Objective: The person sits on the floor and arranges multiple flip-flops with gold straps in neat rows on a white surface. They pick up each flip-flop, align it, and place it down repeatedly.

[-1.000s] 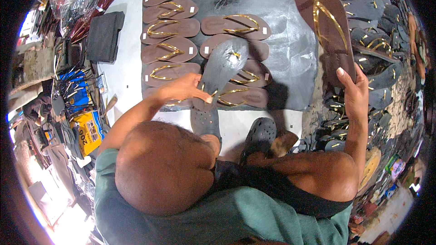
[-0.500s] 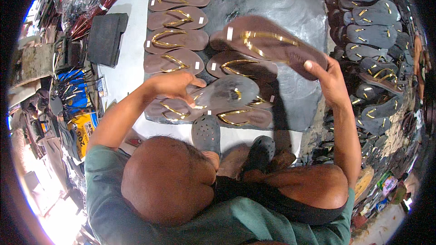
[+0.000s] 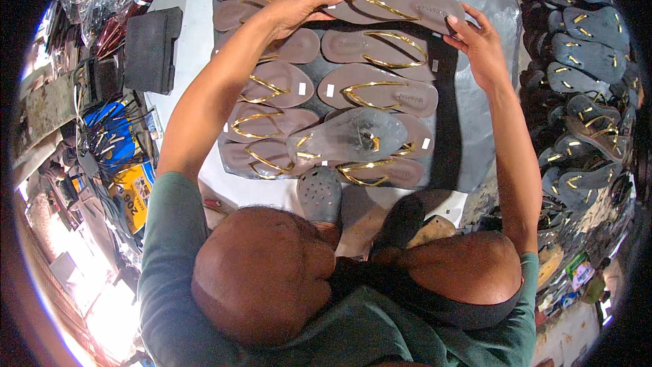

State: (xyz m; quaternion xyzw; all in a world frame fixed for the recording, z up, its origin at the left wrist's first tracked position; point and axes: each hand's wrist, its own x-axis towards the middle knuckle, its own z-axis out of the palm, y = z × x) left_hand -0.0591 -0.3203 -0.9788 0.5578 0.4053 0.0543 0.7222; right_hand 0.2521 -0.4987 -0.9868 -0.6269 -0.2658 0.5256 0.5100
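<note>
A brown flip-flop (image 3: 435, 8) with gold straps is held up at the far side, above the sheet. My left hand (image 3: 299, 10) grips its left end, thumb on top. My right hand (image 3: 481, 44) grips the right end between thumb and fingers. Below it, more brown flip-flops with gold straps lie in two columns; one in the right column (image 3: 363, 47) is just nearer me than the held one. Another flip-flop (image 3: 394, 129) lies sole up across the two columns near my feet. Several have small white stickers.
A dark sheet (image 3: 468, 156) lies under the flip-flops. Dark flip-flops (image 3: 584, 51) are piled along the right. At left are a black block (image 3: 151, 51), plastic-wrapped strips (image 3: 132, 10) and a blue package (image 3: 112, 132). My shoe (image 3: 319, 196) is at the sheet's near edge.
My right hand has moved the flip-flop away from me and levelled it. My left hand has left the near rows, reached forward and taken hold of its left end. A flip-flop now shows beneath it.
</note>
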